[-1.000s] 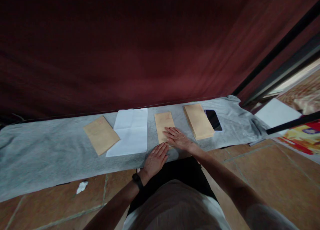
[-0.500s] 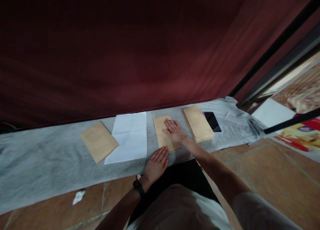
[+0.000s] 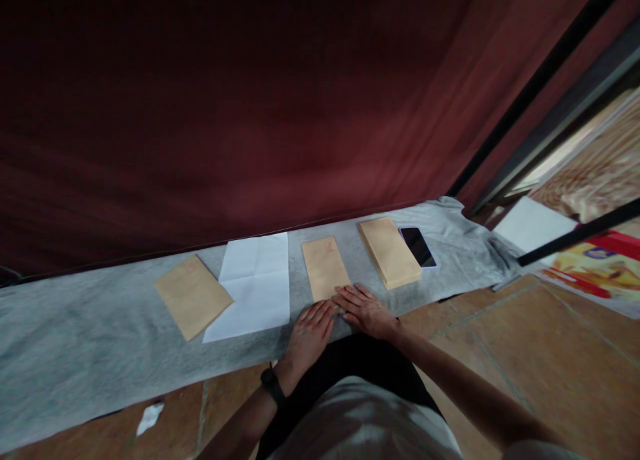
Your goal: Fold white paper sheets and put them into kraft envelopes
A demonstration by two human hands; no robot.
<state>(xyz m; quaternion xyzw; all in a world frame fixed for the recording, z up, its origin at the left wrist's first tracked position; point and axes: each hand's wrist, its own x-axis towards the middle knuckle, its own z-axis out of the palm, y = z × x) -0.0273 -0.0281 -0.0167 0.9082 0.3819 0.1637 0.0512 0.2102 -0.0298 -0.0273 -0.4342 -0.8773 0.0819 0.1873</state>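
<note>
A brown paper envelope (image 3: pixel 326 267) with small red print lies flat in front of me on a grey cloth-covered surface (image 3: pixel 125 353). My left hand (image 3: pixel 311 333) rests flat at the envelope's near left corner, its fingers extended. On the near right corner lies my right hand (image 3: pixel 364 309), palm down, fingers stretched out. The two hands' fingertips nearly meet and hide the envelope's near edge. Right of it sits a stack of brown envelopes (image 3: pixel 390 250). To the left, a creased white sheet (image 3: pixel 257 287) is partly covered by another brown envelope (image 3: pixel 193 297).
A dark-screened phone (image 3: pixel 419 248) lies beside the envelope stack. Behind the surface hangs a dark red curtain (image 3: pixel 250 127). A black pole (image 3: pixel 540 87) slants up on the right. Crumpled white paper (image 3: pixel 149 418) is on the tiled floor (image 3: pixel 550 353).
My right hand has slid from the envelope's middle down to its near edge, uncovering the red print. My left hand stays by the near left corner. The view has shifted slightly.
</note>
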